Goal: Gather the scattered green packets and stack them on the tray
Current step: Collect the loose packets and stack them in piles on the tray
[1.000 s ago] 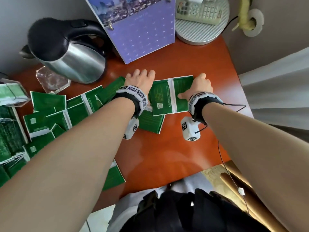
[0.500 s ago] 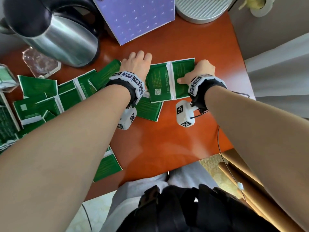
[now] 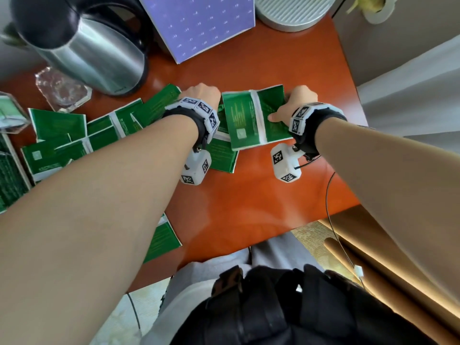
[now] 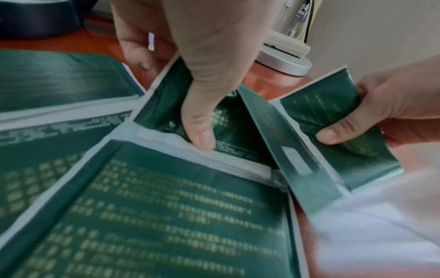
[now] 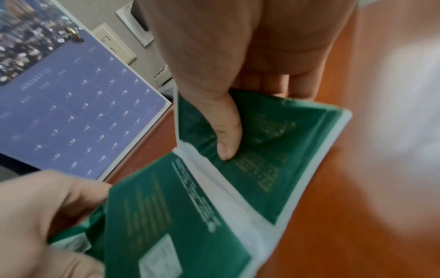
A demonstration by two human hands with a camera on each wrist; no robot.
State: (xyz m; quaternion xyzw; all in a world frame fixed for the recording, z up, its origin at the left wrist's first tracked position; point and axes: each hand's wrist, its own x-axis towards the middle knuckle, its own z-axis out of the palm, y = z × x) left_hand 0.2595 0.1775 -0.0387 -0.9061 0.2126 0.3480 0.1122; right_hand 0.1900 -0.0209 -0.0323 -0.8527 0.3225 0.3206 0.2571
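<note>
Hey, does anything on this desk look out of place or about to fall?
One green packet lies apart from the rest at the near edge of the desk, partly hidden under the left forearm; whether it overhangs the edge cannot be told. Other packets overlap askew beside the kettle.

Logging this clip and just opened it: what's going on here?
A person is gathering green packets on an orange table. The right hand pinches a joined pair of packets at its right edge, thumb on top. The left hand grips another packet beside it. More loose packets lie scattered to the left by a kettle.
</note>
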